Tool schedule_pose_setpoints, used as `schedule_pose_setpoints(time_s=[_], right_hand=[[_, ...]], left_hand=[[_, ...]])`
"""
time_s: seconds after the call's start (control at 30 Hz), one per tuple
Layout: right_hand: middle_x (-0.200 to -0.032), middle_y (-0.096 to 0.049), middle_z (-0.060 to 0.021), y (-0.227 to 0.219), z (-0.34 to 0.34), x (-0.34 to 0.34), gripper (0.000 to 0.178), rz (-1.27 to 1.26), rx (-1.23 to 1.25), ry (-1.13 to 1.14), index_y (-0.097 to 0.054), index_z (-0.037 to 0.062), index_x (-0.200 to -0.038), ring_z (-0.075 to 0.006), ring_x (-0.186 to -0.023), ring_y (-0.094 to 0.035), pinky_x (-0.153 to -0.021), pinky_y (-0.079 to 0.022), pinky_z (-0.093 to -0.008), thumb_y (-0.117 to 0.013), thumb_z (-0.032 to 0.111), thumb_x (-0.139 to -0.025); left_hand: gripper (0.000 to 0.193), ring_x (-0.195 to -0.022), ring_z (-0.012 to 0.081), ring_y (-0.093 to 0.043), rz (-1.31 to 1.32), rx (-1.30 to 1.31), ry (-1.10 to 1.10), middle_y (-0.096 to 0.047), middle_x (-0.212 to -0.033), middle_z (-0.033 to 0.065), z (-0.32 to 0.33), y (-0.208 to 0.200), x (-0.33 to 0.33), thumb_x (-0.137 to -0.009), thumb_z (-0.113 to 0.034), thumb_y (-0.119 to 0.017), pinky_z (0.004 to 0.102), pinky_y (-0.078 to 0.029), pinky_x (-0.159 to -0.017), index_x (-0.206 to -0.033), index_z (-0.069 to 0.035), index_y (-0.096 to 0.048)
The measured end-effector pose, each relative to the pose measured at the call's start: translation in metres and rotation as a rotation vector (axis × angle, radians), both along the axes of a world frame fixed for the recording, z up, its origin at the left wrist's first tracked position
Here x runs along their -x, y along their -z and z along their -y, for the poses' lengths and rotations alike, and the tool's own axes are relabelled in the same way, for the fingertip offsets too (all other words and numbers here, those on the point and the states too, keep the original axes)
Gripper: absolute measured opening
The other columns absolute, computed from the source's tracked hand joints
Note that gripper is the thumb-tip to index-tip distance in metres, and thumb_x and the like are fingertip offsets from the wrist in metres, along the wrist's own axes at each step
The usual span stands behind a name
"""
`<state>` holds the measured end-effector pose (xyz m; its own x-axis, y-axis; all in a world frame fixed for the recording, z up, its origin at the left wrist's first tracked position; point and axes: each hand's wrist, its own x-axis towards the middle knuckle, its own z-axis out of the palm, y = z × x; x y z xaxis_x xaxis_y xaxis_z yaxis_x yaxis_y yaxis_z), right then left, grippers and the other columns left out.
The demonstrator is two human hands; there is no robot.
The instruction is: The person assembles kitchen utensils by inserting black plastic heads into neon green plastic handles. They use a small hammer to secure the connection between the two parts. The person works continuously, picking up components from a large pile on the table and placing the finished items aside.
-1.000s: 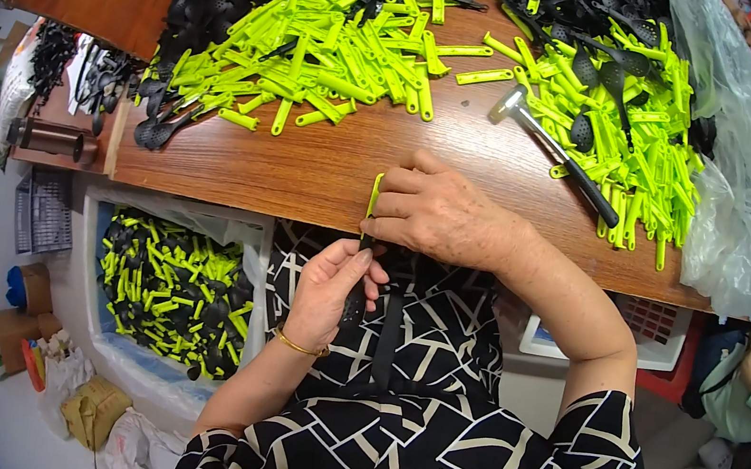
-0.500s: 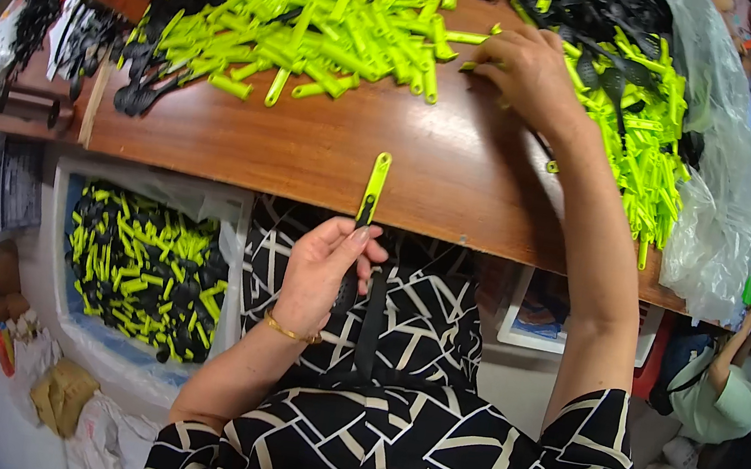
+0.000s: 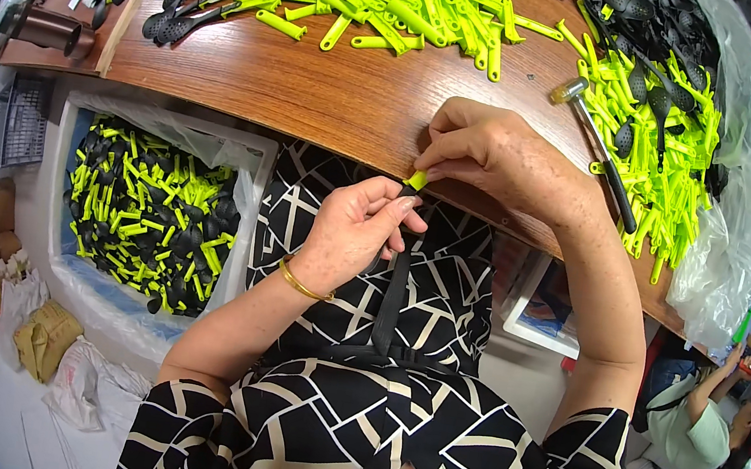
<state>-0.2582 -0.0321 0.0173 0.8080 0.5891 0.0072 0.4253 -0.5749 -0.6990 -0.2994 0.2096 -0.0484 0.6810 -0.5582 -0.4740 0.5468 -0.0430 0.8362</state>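
Note:
My left hand (image 3: 348, 236) is closed around the dark neck of a black kitchen spoon, just over the table's front edge. A lime-green handle (image 3: 417, 180) extends from that neck. My right hand (image 3: 521, 167) pinches the handle's far end between thumb and fingers, so most of it is hidden. The spoon's head is hidden behind my left hand. Beyond my hands, lime-green handles (image 3: 416, 15) lie in a loose heap. Past my right wrist rests a small hammer (image 3: 604, 147) with a yellowish head and dark grip, against another heap of green handles (image 3: 662, 212).
Black slotted spoons (image 3: 174, 26) lie at the table's left, and more (image 3: 637, 12) at the back right. Clear plastic sheeting (image 3: 723, 187) covers the right side. Below left stands a white-rimmed bin (image 3: 61, 181) full of black-and-green utensils. Another person (image 3: 694, 423) is at far right.
My right hand has come back from the heaps to meet my left hand at the green handle. The hammer, earlier mostly hidden by my right arm, now shows. The view has shifted.

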Motion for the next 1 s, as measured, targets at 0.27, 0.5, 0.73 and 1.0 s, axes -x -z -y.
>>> schedule_pose_setpoints(time_s=[0.27,0.5,0.73,1.0], right_hand=[[-0.106,-0.068,-0.0051,-0.004,-0.010,-0.002,0.019,0.127,0.176,-0.070,-0.082,0.0138,-0.100,-0.0252,-0.103,-0.069,-0.090,-0.052,-0.0413,-0.082,0.020,-0.082],[-0.143,-0.064,-0.0039,0.002,0.002,0.029,0.036,0.489,0.231,0.179,-0.081,0.0237,-0.110,-0.0327,-0.138,-0.054,-0.114,-0.040,-0.0491,-0.087,0.024,-0.075],[-0.121,-0.069,-0.0030,0.012,0.122,0.081,0.028,0.567,0.747,0.863,-0.077,0.0149,-0.104,-0.0295,-0.124,-0.058,-0.107,-0.039,-0.0475,-0.087,0.027,-0.081],[-0.098,-0.074,-0.0073,0.014,0.107,0.075,0.018,0.484,0.160,0.979,-0.072,0.0071,-0.101,-0.0287,-0.094,-0.071,-0.086,-0.055,-0.0401,-0.083,0.011,-0.087]], left_hand=[[0.021,-0.063,0.0050,-0.063,-0.042,-0.023,-0.010,-0.079,-0.097,0.0094,0.000,-0.003,-0.005,-0.109,-0.020,-0.061,0.0195,-0.051,-0.057,-0.110,-0.001,-0.069],[0.028,-0.061,0.0089,-0.063,-0.024,-0.016,-0.060,-0.078,-0.093,0.0142,0.006,-0.001,0.000,-0.108,-0.025,-0.064,0.0223,-0.052,-0.054,-0.109,0.003,-0.070],[0.024,-0.059,0.0099,-0.064,-0.099,0.026,-0.064,-0.078,-0.092,0.0155,0.010,-0.002,-0.001,-0.109,-0.022,-0.062,0.0226,-0.053,-0.053,-0.108,0.001,-0.068],[0.024,-0.069,0.0072,-0.063,-0.246,0.134,-0.025,-0.077,-0.102,0.0133,0.006,-0.014,-0.005,-0.107,-0.020,-0.064,0.0226,-0.055,-0.062,-0.118,0.002,-0.068]])
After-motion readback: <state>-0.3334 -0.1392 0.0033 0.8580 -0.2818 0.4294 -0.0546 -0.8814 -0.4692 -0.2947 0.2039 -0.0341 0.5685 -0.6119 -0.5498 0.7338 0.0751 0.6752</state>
